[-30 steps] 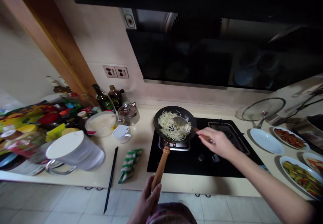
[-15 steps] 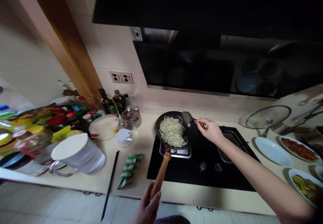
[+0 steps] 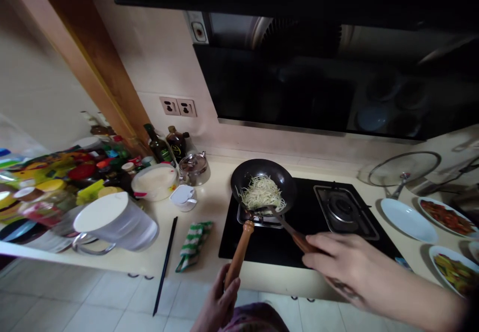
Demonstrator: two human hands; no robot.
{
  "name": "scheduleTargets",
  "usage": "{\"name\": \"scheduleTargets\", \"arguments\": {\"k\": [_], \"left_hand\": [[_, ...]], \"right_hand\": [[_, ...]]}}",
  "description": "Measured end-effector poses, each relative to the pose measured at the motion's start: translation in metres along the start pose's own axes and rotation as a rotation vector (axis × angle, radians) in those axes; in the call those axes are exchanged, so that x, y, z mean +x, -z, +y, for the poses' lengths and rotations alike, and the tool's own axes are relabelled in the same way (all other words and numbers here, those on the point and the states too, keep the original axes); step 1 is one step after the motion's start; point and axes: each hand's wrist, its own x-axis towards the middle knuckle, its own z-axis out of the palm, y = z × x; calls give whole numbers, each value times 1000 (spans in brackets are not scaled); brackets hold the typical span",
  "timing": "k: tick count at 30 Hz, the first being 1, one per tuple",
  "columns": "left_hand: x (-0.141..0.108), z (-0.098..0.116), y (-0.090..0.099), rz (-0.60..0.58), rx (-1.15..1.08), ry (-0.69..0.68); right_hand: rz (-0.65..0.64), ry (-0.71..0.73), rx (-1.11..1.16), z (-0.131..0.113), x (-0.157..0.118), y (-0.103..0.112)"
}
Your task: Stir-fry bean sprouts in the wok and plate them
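The left hand (image 3: 216, 297) is gripping a turned wooden handle (image 3: 239, 252) of a round black wok (image 3: 262, 173) on a black glass gas hob (image 3: 299, 249). The right hand's (image 3: 348, 267) closed fingers (image 3: 322, 247) are holding a wooden-handled metal spatula (image 3: 279, 220), now pulling pale shredded vegetables (image 3: 262, 194) from the wok's near rim instead of its far side.

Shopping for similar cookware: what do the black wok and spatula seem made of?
The black round wok looks like seasoned iron or carbon steel: dark, faintly glossy inside. Its turned handle looks like varnished wood, warm brown and smooth. The long-handled spatula has a thin shaft, apparently bare metal, and a brown grip, probably wood.
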Motion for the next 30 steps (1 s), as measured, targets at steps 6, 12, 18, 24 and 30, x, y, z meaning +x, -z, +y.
{"name": "scheduleTargets", "arguments": {"k": [6,12,18,24,30], "left_hand": [[-11,11,-5,-13,-24,15],[-22,25,-9,-28,-23,-21],[-18,20,-7,-24,-7,-30],[-12,13,-3,25,0,-1],[-15,21,-4,-6,-19,31]], "right_hand": [[152,-295,92,51,44,-8],[441,-870,344,104,72,1],[423,-594,448,89,79,-13],[526,-636,362,145,84,-12],[472,-509,675,141,76,-43]]}}
